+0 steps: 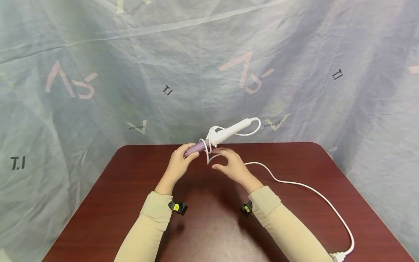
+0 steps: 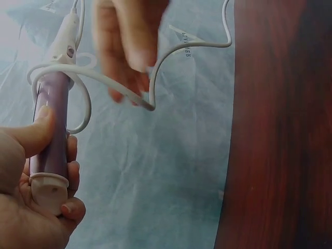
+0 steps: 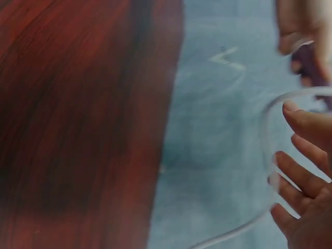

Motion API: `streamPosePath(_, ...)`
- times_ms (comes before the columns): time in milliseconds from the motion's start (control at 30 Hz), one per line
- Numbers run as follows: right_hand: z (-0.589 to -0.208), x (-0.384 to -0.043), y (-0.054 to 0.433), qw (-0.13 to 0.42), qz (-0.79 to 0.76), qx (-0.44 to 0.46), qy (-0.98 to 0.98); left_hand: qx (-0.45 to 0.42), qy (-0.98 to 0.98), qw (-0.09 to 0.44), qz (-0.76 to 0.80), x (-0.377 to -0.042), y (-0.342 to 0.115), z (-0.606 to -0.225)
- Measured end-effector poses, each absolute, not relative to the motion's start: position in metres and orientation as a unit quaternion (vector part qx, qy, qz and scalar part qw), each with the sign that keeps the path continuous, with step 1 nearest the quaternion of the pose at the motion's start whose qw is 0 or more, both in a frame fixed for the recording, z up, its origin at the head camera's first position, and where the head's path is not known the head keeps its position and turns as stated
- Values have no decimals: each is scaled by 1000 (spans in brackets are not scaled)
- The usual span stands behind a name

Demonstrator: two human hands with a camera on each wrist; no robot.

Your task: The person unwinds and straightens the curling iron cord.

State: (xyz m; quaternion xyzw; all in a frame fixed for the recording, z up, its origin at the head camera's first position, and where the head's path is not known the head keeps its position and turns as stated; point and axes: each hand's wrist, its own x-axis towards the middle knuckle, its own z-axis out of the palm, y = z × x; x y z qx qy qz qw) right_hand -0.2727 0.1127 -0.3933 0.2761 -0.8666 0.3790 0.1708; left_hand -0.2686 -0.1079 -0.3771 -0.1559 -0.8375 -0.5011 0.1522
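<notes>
A curling iron (image 1: 233,131) with a white handle and purple barrel (image 2: 52,140) is held up slantwise over the far part of the table. My left hand (image 1: 176,164) grips the barrel at its white-capped end, thumb along one side and fingers behind. Loops of the white cord (image 2: 65,68) go round the iron where barrel meets handle. Just right of the barrel is my right hand (image 1: 234,168). Its fingers (image 3: 298,179) are spread and loosely bent, with the cord passing right at the fingertips in the right wrist view.
From the right hand the cord runs across the dark red wooden table (image 1: 203,233) to a white plug (image 1: 338,256) at the front right. A grey printed cloth (image 1: 196,72) hangs behind the table and along its sides. Each wrist wears a small black camera.
</notes>
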Motion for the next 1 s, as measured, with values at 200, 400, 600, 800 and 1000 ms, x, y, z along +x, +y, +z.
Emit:
streamPosePath(200, -412, -282, 117, 174, 397, 239, -869, -154, -838, 153, -501, -266, -107, -375)
streamPosePath(400, -409, -273, 122, 194, 429, 184, -863, -151, -836, 155, -505, -267, -109, -373)
streamPosePath(600, -387, -254, 136, 108, 412, 159, -891, -142, -837, 156, -505, -272, -115, -376)
streamPosePath(800, -358, -236, 154, -10, 467, 182, -865, -136, -844, 154, -496, -274, -121, -383)
streamPosePath(1000, -328, -233, 164, 21, 486, 212, -848, -136, -848, 152, -490, -270, -123, -389)
